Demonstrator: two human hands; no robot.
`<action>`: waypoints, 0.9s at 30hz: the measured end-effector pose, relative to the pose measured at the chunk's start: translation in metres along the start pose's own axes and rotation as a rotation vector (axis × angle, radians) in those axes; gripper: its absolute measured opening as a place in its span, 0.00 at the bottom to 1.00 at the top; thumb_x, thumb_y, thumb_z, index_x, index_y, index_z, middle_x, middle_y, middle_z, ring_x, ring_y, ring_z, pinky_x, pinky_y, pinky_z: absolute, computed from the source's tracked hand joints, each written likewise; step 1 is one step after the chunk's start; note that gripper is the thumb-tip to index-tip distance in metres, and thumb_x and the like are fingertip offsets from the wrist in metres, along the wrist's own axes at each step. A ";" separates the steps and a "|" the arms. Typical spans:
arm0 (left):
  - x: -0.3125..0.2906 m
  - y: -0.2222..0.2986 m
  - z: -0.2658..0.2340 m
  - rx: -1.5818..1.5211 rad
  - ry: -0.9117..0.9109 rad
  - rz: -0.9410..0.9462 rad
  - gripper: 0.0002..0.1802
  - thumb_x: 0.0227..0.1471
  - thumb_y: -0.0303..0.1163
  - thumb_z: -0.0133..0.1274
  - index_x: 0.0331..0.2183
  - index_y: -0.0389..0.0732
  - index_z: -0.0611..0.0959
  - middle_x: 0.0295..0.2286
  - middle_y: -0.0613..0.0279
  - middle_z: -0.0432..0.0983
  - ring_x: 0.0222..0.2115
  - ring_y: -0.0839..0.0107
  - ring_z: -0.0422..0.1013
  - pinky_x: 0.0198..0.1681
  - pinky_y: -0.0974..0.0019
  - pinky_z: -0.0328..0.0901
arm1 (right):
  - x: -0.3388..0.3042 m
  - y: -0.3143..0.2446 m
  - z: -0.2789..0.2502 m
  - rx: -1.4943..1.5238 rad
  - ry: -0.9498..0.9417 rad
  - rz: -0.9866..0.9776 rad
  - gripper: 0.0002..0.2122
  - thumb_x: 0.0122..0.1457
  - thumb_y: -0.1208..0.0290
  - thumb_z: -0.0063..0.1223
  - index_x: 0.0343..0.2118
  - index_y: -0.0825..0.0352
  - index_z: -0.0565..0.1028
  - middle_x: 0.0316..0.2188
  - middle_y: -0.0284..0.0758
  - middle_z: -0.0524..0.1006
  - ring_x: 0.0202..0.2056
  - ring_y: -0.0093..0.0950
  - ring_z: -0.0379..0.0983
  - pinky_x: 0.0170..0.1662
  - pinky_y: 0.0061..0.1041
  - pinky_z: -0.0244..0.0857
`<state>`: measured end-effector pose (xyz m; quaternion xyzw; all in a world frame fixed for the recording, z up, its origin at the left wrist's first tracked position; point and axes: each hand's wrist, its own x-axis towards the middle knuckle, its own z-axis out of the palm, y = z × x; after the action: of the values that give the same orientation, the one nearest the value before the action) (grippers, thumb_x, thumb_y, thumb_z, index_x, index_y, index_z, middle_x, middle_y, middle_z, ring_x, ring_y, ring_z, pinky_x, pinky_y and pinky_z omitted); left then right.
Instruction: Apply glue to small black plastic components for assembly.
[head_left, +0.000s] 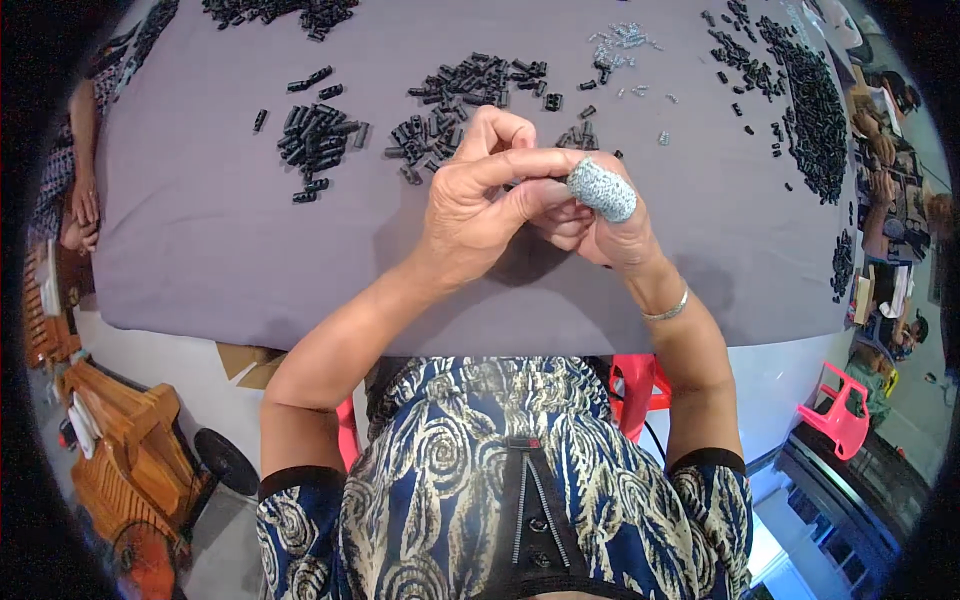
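Both hands are meeting above the grey worktop [200,230], the left hand [480,195] curling closed over the right hand [595,225], whose thumb is wearing a knitted grey cap [603,188]. Whatever small piece they are pinching is hidden between the fingers. Heaps of small black parts [450,105] are lying just beyond them, with silvery bits [622,45] further back
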<state>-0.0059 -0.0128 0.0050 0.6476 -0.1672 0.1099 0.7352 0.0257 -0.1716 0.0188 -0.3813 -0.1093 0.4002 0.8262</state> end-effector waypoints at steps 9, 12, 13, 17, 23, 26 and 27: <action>-0.005 0.004 0.005 -0.172 -0.005 -0.042 0.14 0.43 0.21 0.59 0.37 0.36 0.82 0.31 0.67 0.64 0.34 0.77 0.62 0.39 0.76 0.59 | -0.003 0.005 0.016 0.028 0.028 -0.081 0.15 0.56 0.66 0.53 0.41 0.71 0.76 0.13 0.22 0.60 0.13 0.12 0.51 0.15 0.13 0.42; -0.001 0.002 0.002 -0.105 -0.019 -0.029 0.13 0.43 0.20 0.59 0.37 0.36 0.82 0.31 0.66 0.66 0.33 0.77 0.63 0.39 0.76 0.60 | 0.000 0.008 0.011 0.070 0.009 -0.081 0.12 0.57 0.65 0.52 0.36 0.70 0.76 0.14 0.21 0.58 0.13 0.11 0.49 0.15 0.13 0.40; 0.000 0.001 0.001 -0.104 -0.021 -0.029 0.13 0.43 0.20 0.59 0.37 0.36 0.82 0.31 0.66 0.66 0.33 0.77 0.63 0.39 0.76 0.60 | 0.002 0.009 0.008 0.085 -0.016 -0.095 0.12 0.57 0.64 0.52 0.34 0.69 0.76 0.14 0.21 0.57 0.13 0.11 0.49 0.15 0.13 0.39; 0.005 0.000 -0.009 0.004 0.028 -0.022 0.13 0.44 0.20 0.58 0.36 0.35 0.82 0.31 0.64 0.69 0.34 0.76 0.65 0.37 0.76 0.61 | 0.009 0.002 0.008 0.120 0.098 0.026 0.11 0.59 0.64 0.48 0.23 0.64 0.67 0.14 0.21 0.56 0.13 0.12 0.47 0.14 0.14 0.37; 0.014 0.027 -0.031 0.213 0.122 -0.177 0.08 0.46 0.21 0.57 0.33 0.33 0.82 0.28 0.65 0.72 0.25 0.81 0.67 0.28 0.77 0.63 | 0.000 -0.006 -0.002 -0.023 0.285 -0.251 0.12 0.60 0.68 0.42 0.19 0.63 0.62 0.15 0.23 0.55 0.15 0.12 0.49 0.14 0.12 0.39; 0.002 0.037 -0.059 0.541 0.152 -0.134 0.08 0.43 0.22 0.58 0.31 0.34 0.82 0.26 0.65 0.72 0.23 0.80 0.67 0.27 0.76 0.63 | -0.007 -0.017 -0.011 -0.144 0.281 -0.335 0.11 0.61 0.71 0.43 0.21 0.64 0.63 0.16 0.23 0.55 0.16 0.12 0.48 0.15 0.12 0.38; -0.001 0.042 -0.066 0.643 0.176 -0.111 0.08 0.43 0.22 0.58 0.31 0.34 0.82 0.26 0.65 0.72 0.23 0.79 0.67 0.27 0.76 0.63 | -0.008 -0.021 -0.011 -0.143 0.278 -0.341 0.11 0.61 0.71 0.43 0.21 0.64 0.63 0.16 0.23 0.55 0.16 0.12 0.48 0.15 0.12 0.38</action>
<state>-0.0159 0.0579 0.0366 0.8426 -0.0245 0.1722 0.5097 0.0379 -0.1919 0.0277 -0.4662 -0.0854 0.1895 0.8599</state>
